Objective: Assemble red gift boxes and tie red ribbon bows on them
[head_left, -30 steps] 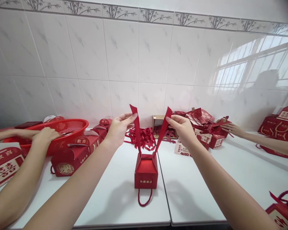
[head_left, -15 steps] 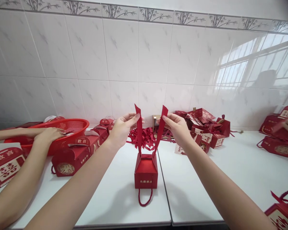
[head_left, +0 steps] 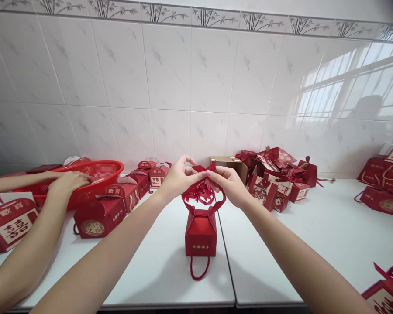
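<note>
A small red gift box (head_left: 201, 240) stands upright on the white table in front of me, its dark red rope handle (head_left: 199, 277) hanging toward me. From its top rises a red ribbon (head_left: 218, 203), whose two ends meet above the box. My left hand (head_left: 180, 176) pinches one end, thumb toward the middle. Opposite it, my right hand (head_left: 231, 183) pinches the other end, and the thumb tips come close together where the ribbon crosses. Behind the hands lies a heap of loose red ribbons (head_left: 201, 192), partly hidden.
At left, another person's hands (head_left: 70, 181) reach into a red plastic basket (head_left: 100, 192). Red boxes (head_left: 98, 216) line that side. Several boxes (head_left: 265, 192) are piled by the tiled wall beside a cardboard box (head_left: 227, 162). More red boxes (head_left: 383, 200) stand at far right.
My hands have moved inward and slightly down from apart. The two ribbon ends, upright and separate before, now cross above the box.
</note>
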Demonstrator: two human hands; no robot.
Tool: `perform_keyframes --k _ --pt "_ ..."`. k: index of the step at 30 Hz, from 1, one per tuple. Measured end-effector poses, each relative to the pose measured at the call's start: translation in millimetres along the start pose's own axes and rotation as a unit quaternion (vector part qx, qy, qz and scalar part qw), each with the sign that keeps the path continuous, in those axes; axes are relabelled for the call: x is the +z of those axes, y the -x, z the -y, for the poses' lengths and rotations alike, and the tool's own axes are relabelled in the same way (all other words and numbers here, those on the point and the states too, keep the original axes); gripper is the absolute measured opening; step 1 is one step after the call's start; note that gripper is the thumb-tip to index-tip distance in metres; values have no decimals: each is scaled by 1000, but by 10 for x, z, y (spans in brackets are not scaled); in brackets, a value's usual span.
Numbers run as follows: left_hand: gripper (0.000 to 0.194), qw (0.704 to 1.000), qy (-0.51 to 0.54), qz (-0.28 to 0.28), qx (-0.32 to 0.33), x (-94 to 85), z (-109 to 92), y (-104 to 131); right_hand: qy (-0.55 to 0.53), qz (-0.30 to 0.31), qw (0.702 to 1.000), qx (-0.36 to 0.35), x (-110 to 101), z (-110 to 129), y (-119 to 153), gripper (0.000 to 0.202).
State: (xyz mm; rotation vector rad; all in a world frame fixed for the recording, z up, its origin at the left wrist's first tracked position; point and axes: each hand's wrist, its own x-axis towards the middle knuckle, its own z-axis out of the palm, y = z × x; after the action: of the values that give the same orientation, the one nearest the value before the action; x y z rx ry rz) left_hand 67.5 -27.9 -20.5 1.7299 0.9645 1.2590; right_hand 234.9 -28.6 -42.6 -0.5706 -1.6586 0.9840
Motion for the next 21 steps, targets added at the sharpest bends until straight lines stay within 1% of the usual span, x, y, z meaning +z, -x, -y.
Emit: perform_keyframes --k 3,6,8,9,10,11,13,14,15,16,17,18,19,21 --pt "42 995 44 61 -66 -46 6 2 22 6 1000 -11 -10 -96 3 28" --pt "37 987 78 96 -99 -113 16 0 41 9 999 -26 -42 -178 23 27" --pt "30 983 102 102 -112 -151 35 -3 88 15 994 -63 -84 -214 45 21" --pt "26 981 114 104 -118 -164 46 -4 139 21 985 -102 -109 -226 57 19" --pt "23 979 125 105 -124 -172 57 -5 209 28 965 -153 -134 -234 67 19" --pt "20 977 134 105 -128 -177 66 -6 289 35 934 -207 -157 -241 75 22" --pt "17 975 145 107 -131 -177 76 -7 435 38 850 -294 -192 -252 85 28" --pt "16 975 147 107 -130 -173 77 -7 481 33 817 -315 -201 -258 89 30" --pt "16 975 148 105 -125 -168 78 -5 514 28 793 -326 -203 -264 92 31" --pt "16 977 145 101 -118 -161 79 -1 534 24 778 -330 -198 -270 97 31" --pt "18 980 140 92 -108 -152 81 8 542 19 772 -331 -187 -276 103 31" --pt "20 983 133 79 -95 -141 86 22 541 13 775 -327 -170 -282 113 31" --pt "23 986 128 62 -82 -129 93 42 530 4 784 -322 -151 -288 126 30" --pt "29 996 79 13 -33 -110 114 100 488 -30 817 -308 -115 -301 165 30"
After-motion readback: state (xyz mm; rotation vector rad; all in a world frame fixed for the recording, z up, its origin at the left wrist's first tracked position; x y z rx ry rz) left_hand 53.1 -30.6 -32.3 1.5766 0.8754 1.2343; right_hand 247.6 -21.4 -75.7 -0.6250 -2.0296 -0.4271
